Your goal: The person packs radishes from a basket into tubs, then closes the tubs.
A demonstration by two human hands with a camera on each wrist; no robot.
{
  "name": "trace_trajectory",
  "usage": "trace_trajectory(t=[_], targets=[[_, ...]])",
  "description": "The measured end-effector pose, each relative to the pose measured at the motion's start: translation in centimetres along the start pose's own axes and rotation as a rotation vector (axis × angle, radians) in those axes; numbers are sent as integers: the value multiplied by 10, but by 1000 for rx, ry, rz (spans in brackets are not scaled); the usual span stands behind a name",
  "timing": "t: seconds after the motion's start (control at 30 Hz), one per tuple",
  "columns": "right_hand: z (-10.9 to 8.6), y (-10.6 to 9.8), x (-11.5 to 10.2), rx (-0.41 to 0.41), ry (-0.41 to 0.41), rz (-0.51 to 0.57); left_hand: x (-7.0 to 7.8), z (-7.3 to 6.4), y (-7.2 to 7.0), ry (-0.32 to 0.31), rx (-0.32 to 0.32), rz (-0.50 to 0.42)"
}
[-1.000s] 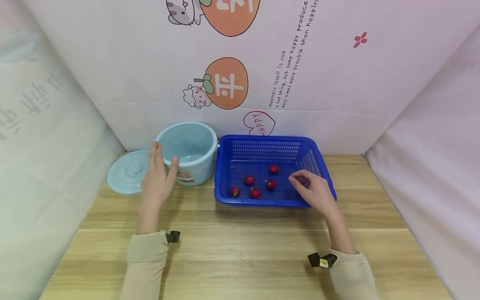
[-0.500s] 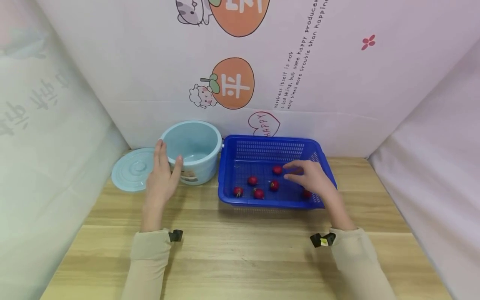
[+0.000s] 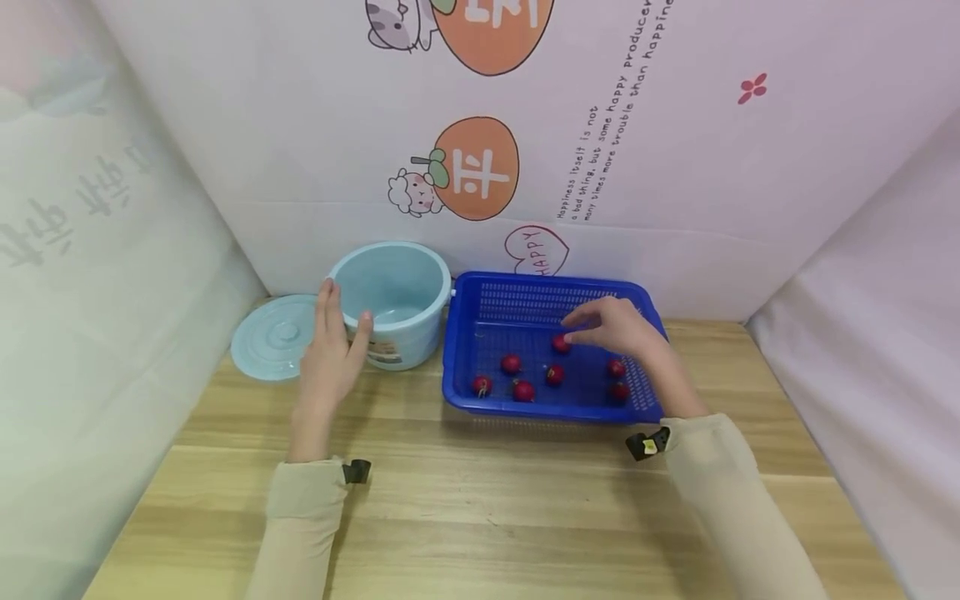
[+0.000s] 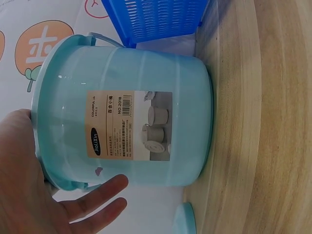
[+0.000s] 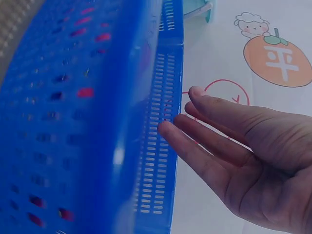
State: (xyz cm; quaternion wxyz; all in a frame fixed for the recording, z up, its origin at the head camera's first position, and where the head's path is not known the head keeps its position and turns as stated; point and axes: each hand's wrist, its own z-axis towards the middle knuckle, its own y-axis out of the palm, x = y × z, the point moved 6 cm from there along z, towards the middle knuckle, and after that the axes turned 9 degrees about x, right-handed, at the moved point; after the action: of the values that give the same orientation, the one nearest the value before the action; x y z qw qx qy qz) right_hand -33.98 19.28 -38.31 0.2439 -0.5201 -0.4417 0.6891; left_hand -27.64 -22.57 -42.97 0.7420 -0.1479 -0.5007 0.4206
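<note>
My left hand (image 3: 328, 362) touches the rim of a light blue bucket (image 3: 405, 343), its fingers extended along the near left side. In the left wrist view the bucket (image 4: 190, 112) shows a paper label, and the thumb lies at its rim. My right hand (image 3: 618, 327) is over the back right part of a blue plastic basket (image 3: 555, 408), fingers loosely bent with nothing between them. Its fingertips overlap a small red radish (image 3: 560, 342) in the head view. Several more radishes (image 3: 523, 390) lie scattered on the basket floor. In the right wrist view the basket wall (image 5: 161, 136) stands beside the fingers.
A round light blue lid (image 3: 273, 337) lies on the wooden table (image 3: 480, 508) left of the bucket. A printed white cloth (image 3: 637, 167) hangs close behind the bucket and basket. More white cloth (image 3: 847, 350) closes off the right side.
My right hand has moved toward the back of the basket, uncovering two radishes at its right end. My left hand stays at the bucket, while the head view has shifted slightly.
</note>
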Motion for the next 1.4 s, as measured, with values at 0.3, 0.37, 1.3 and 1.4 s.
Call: trace_trajectory(t=[0.3, 0.37, 1.3, 1.4], targets=[[19, -5, 4, -39, 23, -29, -2, 3, 0, -4, -2, -11], [21, -2, 6, -53, 37, -25, -2, 3, 0, -3, 0, -11], [54, 12, 8, -184, 19, -69, -8, 6, -6, 10, -7, -14], [58, 16, 12, -211, 22, -77, -8, 5, -3, 3, -14, -10]])
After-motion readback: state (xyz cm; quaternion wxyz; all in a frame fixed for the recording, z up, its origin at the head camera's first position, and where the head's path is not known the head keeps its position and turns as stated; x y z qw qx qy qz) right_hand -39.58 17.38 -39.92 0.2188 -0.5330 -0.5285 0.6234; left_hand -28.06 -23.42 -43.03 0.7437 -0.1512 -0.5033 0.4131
